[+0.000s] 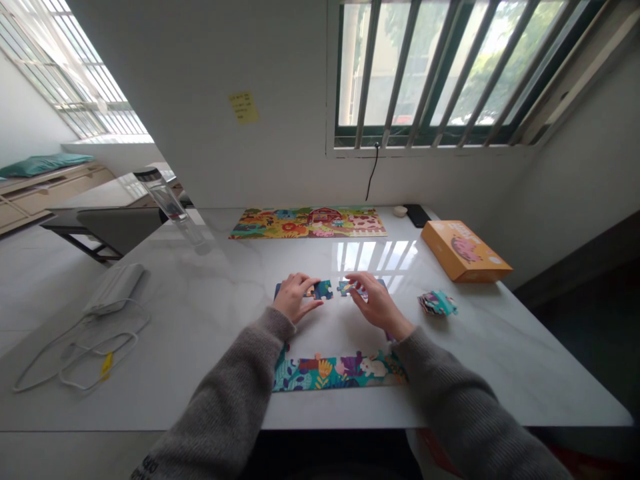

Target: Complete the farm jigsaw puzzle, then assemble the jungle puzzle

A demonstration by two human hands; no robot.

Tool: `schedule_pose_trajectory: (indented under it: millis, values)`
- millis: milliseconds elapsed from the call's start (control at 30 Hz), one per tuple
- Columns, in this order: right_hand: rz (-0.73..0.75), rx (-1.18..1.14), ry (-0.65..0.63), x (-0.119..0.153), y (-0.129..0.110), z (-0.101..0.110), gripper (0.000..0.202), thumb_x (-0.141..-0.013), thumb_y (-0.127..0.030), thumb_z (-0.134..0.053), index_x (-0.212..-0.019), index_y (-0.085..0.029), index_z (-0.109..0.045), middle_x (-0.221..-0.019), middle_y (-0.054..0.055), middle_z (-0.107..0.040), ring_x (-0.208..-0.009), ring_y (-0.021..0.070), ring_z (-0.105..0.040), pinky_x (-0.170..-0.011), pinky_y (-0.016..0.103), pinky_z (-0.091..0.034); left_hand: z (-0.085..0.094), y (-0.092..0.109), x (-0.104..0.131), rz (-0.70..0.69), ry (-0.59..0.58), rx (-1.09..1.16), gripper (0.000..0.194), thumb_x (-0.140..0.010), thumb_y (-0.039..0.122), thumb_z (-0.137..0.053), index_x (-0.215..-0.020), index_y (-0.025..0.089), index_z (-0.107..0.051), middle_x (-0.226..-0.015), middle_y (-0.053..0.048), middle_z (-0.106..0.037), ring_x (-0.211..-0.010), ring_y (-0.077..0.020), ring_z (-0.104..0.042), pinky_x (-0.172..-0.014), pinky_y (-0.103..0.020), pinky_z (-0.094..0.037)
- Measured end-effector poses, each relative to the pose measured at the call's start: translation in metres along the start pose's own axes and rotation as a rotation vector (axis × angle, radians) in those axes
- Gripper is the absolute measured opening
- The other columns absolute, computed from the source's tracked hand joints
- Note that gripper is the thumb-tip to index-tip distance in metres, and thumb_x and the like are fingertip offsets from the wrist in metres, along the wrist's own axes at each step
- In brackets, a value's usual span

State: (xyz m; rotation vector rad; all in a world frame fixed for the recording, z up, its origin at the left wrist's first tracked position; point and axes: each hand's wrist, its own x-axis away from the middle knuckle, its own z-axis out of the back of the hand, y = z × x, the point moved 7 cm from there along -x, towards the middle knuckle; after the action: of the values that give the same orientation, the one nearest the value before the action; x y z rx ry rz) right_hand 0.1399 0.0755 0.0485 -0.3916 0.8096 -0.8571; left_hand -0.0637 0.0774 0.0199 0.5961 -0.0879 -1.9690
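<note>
My left hand grips a dark blue puzzle piece between thumb and fingers, at the left part of the far row. Across a small gap, my right hand has its thumb and fingers round another puzzle piece, partly covered by the fingers. Closer to me lies a joined puzzle strip with leaves and a white rabbit. My sleeves and hands hide parts of the puzzle's sides. To the right of my right hand sits a small pile of puzzle pieces.
A farm-animal puzzle lies near the wall. An orange box, a black phone and a small white object are at the right back. On the left are a glass bottle and a white device with a cable.
</note>
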Motion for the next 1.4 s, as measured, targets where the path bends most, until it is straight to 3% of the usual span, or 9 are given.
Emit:
schedule_pose_trajectory:
  millis: [167, 500, 667, 800, 933, 1200, 1400]
  values:
    - [0.178, -0.013, -0.160, 0.006, -0.014, -0.015, 0.043, -0.091, -0.021, -0.064, -0.132, -0.026, -0.051, -0.130, 0.009, -0.057, -0.122, 0.0253, -0.052, -0.103, 0.043, -0.046, -0.010, 0.019, 0.001, -0.089, -0.087, 0.093, 0.049, -0.084, 0.044, -0.074, -0.127, 0.023, -0.061, -0.112, -0.008, -0.061, -0.107, -0.0278, -0.054, -0.096, -0.043, -0.045]
    - [0.259, 0.098, -0.253, 0.014, -0.015, -0.029, 0.038, -0.088, -0.021, -0.069, -0.124, -0.025, -0.058, -0.119, 0.010, -0.058, -0.113, 0.0264, -0.056, -0.097, 0.045, -0.051, -0.015, 0.032, 0.004, -0.136, -0.147, 0.109, 0.047, -0.085, 0.045, -0.073, -0.126, 0.024, -0.061, -0.117, -0.008, -0.063, -0.112, -0.0281, -0.054, -0.099, -0.044, -0.045]
    - [0.217, 0.123, -0.178, 0.011, -0.005, -0.025, 0.035, -0.085, -0.019, -0.070, -0.119, -0.023, -0.062, -0.118, 0.011, -0.056, -0.112, 0.0270, -0.055, -0.098, 0.046, -0.050, -0.009, 0.025, 0.005, -0.113, -0.109, 0.047, 0.065, -0.087, 0.041, -0.070, -0.143, 0.018, -0.047, -0.131, -0.012, -0.060, -0.121, -0.0295, -0.052, -0.106, -0.046, -0.043]
    - [0.166, 0.154, -0.140, 0.007, 0.010, -0.020, 0.032, -0.085, -0.019, -0.071, -0.115, -0.024, -0.065, -0.114, 0.010, -0.058, -0.111, 0.0270, -0.054, -0.098, 0.045, -0.049, -0.013, 0.017, 0.006, -0.070, -0.140, -0.061, 0.042, -0.090, 0.025, -0.058, -0.132, 0.015, -0.057, -0.135, -0.013, -0.059, -0.125, -0.0298, -0.051, -0.107, -0.047, -0.043]
    - [0.152, 0.201, -0.203, -0.002, 0.015, -0.022, 0.032, -0.084, -0.020, -0.072, -0.116, -0.024, -0.066, -0.110, 0.009, -0.059, -0.105, 0.0264, -0.054, -0.095, 0.045, -0.049, -0.019, 0.014, 0.005, -0.050, -0.175, -0.045, 0.037, -0.091, 0.023, -0.054, -0.127, 0.016, -0.061, -0.133, -0.013, -0.061, -0.124, -0.0290, -0.053, -0.107, -0.047, -0.045]
    - [0.183, 0.197, -0.316, -0.035, 0.013, -0.046, 0.029, -0.086, -0.018, -0.071, -0.115, -0.022, -0.068, -0.107, 0.010, -0.060, -0.101, 0.0247, -0.053, -0.093, 0.041, -0.048, -0.016, 0.005, 0.003, -0.048, -0.104, 0.090, 0.028, -0.091, 0.017, -0.052, -0.114, 0.019, -0.067, -0.125, -0.009, -0.067, -0.119, -0.0259, -0.058, -0.105, -0.046, -0.048]
    - [0.193, 0.237, -0.364, -0.037, 0.019, -0.056, 0.030, -0.085, -0.014, -0.069, -0.114, -0.021, -0.071, -0.106, 0.010, -0.059, -0.100, 0.0246, -0.052, -0.092, 0.040, -0.046, -0.016, 0.004, 0.002, -0.038, -0.101, 0.097, 0.025, -0.090, 0.018, -0.053, -0.111, 0.020, -0.068, -0.125, -0.008, -0.067, -0.118, -0.0256, -0.058, -0.105, -0.045, -0.048]
